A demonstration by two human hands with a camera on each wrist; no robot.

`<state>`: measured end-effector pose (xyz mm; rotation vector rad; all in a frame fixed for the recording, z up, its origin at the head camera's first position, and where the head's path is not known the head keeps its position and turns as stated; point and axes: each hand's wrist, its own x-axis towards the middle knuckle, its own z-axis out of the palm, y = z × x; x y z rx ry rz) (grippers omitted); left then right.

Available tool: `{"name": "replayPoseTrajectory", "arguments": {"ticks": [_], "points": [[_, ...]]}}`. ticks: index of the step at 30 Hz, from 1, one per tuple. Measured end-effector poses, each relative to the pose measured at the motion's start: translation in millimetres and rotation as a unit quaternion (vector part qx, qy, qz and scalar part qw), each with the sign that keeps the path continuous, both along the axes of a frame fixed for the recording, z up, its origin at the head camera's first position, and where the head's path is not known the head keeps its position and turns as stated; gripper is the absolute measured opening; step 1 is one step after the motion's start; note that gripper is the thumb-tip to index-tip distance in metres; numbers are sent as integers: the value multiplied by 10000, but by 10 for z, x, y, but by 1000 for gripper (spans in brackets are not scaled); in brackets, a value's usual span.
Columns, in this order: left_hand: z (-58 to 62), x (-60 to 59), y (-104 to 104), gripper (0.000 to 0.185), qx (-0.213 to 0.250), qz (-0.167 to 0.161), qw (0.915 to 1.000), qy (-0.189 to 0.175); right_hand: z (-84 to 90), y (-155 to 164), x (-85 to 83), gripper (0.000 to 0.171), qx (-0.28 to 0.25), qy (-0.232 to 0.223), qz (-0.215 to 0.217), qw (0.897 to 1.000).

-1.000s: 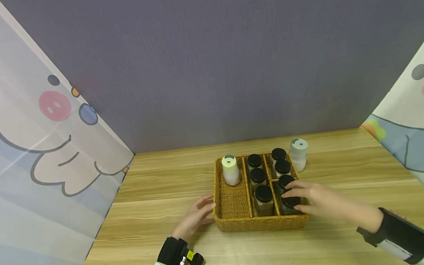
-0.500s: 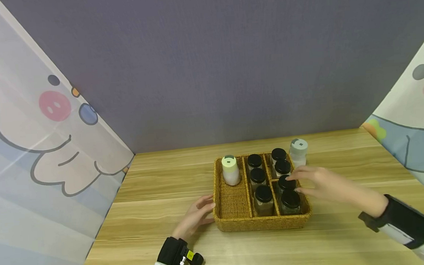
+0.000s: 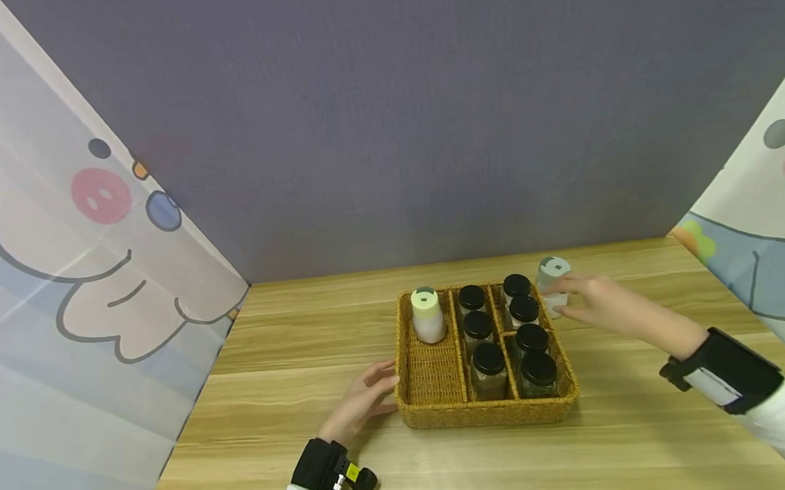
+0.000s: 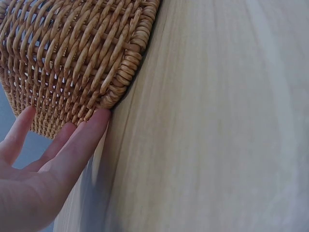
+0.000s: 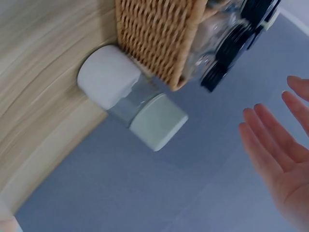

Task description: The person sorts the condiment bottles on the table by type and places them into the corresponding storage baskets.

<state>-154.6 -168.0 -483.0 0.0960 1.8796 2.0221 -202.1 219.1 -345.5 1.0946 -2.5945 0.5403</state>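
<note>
We see our left hand lying flat on the wooden table with straight, relaxed fingers, holding nothing, the fingertips touching the left wall of the woven basket. The basket is a shallow golden-brown wicker tray split into compartments. In its left compartment, toward the far end, stands one white bottle with a pale green cap. To the right of that we count seven black-lidded glass jars: three in a row in the middle compartment, two in the far right compartment and two in the near right one. Just outside the basket's far right corner stands the white bottle with a pale grey-green cap, upright on the table and close against the basket's outer wall; it has a rounded white body, a clear neck and a flat cap with a small dark square on top. Our right hand is at this bottle, to the right of the basket: from the head view the fingers reach its side, while the right wrist view shows them spread wide and gripping nothing, with the bottle apart from the palm. That makes two capped white bottles, seven jars and one basket.
</note>
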Motion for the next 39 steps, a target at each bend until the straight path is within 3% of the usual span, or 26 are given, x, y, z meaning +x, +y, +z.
{"name": "replayPoseTrajectory", "arguments": {"ticks": [8,12,39], "points": [[-4,-6,0,60,51,-36,10000,-31,-7,87,-186,28,-255,-453,-405,9978],[-2,-9,1,60,35,-19,10000,-33,-20,102,-269,28,-339,-445,-574,9968],[-39,-2,-16,60,101,-40,9999,8,-219,167,-683,37,-426,-1200,-1121,9855]]}}
